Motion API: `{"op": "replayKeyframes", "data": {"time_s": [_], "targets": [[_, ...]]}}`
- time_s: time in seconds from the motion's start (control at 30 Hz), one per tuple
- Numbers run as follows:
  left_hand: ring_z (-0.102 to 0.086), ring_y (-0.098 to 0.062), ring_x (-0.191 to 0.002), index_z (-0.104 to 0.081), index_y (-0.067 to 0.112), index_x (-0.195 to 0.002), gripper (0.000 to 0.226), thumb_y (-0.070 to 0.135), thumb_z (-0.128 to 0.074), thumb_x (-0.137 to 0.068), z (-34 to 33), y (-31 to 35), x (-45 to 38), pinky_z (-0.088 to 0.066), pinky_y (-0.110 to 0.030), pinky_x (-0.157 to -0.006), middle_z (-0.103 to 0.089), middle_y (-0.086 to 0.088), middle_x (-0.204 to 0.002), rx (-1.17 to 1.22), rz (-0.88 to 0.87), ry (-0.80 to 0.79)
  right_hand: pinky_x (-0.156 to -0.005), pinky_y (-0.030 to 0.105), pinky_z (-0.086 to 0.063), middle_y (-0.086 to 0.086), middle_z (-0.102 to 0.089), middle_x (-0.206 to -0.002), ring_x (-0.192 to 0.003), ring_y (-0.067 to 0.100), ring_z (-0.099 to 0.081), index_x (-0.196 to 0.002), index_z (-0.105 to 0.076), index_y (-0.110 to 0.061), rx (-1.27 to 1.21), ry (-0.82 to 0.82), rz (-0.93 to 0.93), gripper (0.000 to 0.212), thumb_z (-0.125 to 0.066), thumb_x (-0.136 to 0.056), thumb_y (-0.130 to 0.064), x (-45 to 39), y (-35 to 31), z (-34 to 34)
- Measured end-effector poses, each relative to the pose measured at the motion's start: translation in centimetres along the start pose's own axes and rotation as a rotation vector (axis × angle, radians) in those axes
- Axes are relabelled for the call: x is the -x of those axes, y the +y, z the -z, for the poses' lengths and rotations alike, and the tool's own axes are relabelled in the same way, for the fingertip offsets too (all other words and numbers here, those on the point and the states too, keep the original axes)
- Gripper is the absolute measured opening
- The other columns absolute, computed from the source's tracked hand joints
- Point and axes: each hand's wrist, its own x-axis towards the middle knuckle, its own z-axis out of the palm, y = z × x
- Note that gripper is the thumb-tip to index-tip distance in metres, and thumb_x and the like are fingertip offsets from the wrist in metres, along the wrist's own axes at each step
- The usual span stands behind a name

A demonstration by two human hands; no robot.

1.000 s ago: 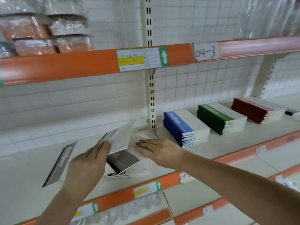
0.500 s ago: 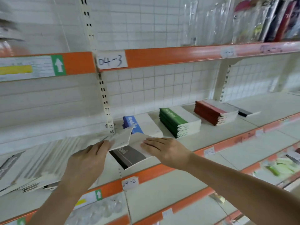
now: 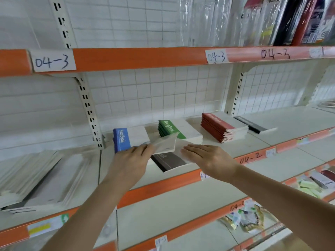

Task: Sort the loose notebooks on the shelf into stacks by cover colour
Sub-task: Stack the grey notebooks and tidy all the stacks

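Progress | we see blue stack (image 3: 121, 140), green stack (image 3: 167, 128), red stack (image 3: 217, 126) built along shelf (image 3: 262, 140) rear | left hand (image 3: 130, 163) pinches white-backed notebook (image 3: 165, 144), right hand (image 3: 208, 160) flat on grey-covered notebook (image 3: 172, 161) at front edge | blurred loose pile (image 3: 36, 178) unsorted.

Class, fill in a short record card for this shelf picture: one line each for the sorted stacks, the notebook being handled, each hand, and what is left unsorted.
Sorted stacks: blue stack, green stack, red stack, one black notebook at the right
Being handled: grey notebook, lying on the shelf, with a white cover lifted above it
Left hand: fingers hold the lifted cover
Right hand: flat, fingers straight, over the notebook's right side
Unsorted: blurred loose pile at the left
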Motion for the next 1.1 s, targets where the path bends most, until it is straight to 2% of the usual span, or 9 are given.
{"op": "replayKeyframes", "data": {"time_s": [0.17, 0.23, 0.4, 0.53, 0.7, 0.83, 0.97, 1.07, 1.1], "targets": [[-0.055, -0.021, -0.047, -0.059, 0.01, -0.101, 0.03, 0.001, -0.041, -0.078, -3.1, 2.3, -3.2, -0.033, -0.025, -0.038, -0.062, -0.003, -0.071, 0.091, -0.03, -0.031, -0.085, 0.033, -0.055, 0.011, -0.071, -0.109, -0.101, 0.025, -0.068, -0.112, -0.069, -0.002, 0.058, 0.012, -0.045, 0.04, -0.053, -0.078, 0.011, 2.3, 3.0, 0.9], [-0.057, -0.021, -0.05, -0.06, 0.011, -0.103, 0.031, 0.003, -0.045, -0.077, -4.6, 3.0, -4.6, -0.035, -0.025, -0.037, -0.064, -0.002, -0.074, 0.118, -0.041, -0.016, -0.085, 0.032, -0.053, 0.011, -0.071, -0.108, -0.1, 0.025, -0.068, -0.111, -0.069, -0.002, 0.081, 0.008, -0.067, 0.035, -0.048, -0.085, 0.006, 3.1, 4.3, 0.7], [-0.059, -0.02, -0.051, -0.068, 0.009, -0.092, 0.035, 0.0, -0.04, -0.073, -8.2, 4.5, -8.5, -0.036, -0.025, -0.037, -0.066, -0.002, -0.074, 0.176, -0.1, 0.018, -0.078, 0.037, -0.059, 0.01, -0.07, -0.11, -0.101, 0.025, -0.068, -0.112, -0.069, -0.003, 0.119, -0.013, -0.129, 0.032, -0.058, -0.083, 0.004, 5.2, 8.2, 0.4], [-0.059, -0.024, -0.052, -0.054, 0.008, -0.101, 0.031, 0.001, -0.034, -0.078, -12.1, 5.1, -12.1, -0.043, -0.028, -0.036, -0.066, -0.005, -0.077, 0.292, -0.164, 0.0, -0.072, 0.038, -0.06, 0.01, -0.071, -0.109, -0.101, 0.024, -0.068, -0.113, -0.069, -0.004, 0.147, -0.025, -0.17, 0.031, -0.06, -0.084, 0.003, 6.3, 11.8, -0.1], [-0.056, -0.019, -0.046, -0.047, 0.012, -0.099, 0.029, 0.004, -0.033, -0.075, -14.9, 6.1, -16.2, -0.019, -0.021, -0.041, -0.065, -0.001, -0.071, 0.288, -0.215, 0.013, -0.071, 0.036, -0.06, 0.009, -0.072, -0.106, -0.097, 0.024, -0.069, -0.109, -0.07, -0.004, 0.194, -0.006, -0.207, 0.032, -0.042, -0.095, -0.002, 6.8, 15.1, -0.2], [-0.053, -0.021, -0.044, -0.061, 0.008, -0.094, 0.035, 0.003, -0.035, -0.072, -17.1, 7.4, -18.6, -0.019, -0.02, -0.042, -0.065, -0.002, -0.07, 0.293, -0.247, -0.003, -0.076, 0.032, -0.058, 0.005, -0.071, -0.108, -0.099, 0.021, -0.068, -0.109, -0.071, -0.007, 0.217, 0.006, -0.225, 0.038, -0.037, -0.095, 0.0, 7.0, 17.0, -0.3], [-0.055, -0.023, -0.045, -0.068, 0.003, -0.094, 0.032, -0.003, -0.058, -0.064, -18.6, 8.7, -20.6, -0.021, -0.021, -0.041, -0.066, -0.006, -0.071, 0.231, -0.26, -0.106, -0.085, 0.033, -0.056, 0.007, -0.07, -0.113, -0.105, 0.022, -0.067, -0.115, -0.069, -0.007, 0.213, 0.005, -0.212, 0.037, -0.043, -0.089, 0.003, 7.8, 19.8, -0.5], [-0.058, -0.024, -0.046, -0.07, 0.005, -0.093, 0.035, 0.003, -0.045, -0.068, -18.9, 10.2, -22.1, -0.021, -0.021, -0.043, -0.067, -0.006, -0.072, 0.214, -0.236, -0.146, -0.082, 0.038, -0.057, 0.009, -0.069, -0.115, -0.106, 0.024, -0.066, -0.116, -0.068, -0.005, 0.207, -0.006, -0.202, 0.035, -0.046, -0.09, 0.003, 8.9, 22.0, -0.4], [-0.058, -0.024, -0.047, -0.071, 0.005, -0.094, 0.035, 0.004, -0.047, -0.067, -19.2, 10.8, -22.6, -0.021, -0.021, -0.043, -0.068, -0.005, -0.073, 0.2, -0.228, -0.15, -0.079, 0.038, -0.058, 0.009, -0.069, -0.115, -0.106, 0.024, -0.066, -0.116, -0.067, -0.005, 0.201, -0.007, -0.196, 0.036, -0.046, -0.089, 0.004, 9.3, 22.7, -0.3]]}}
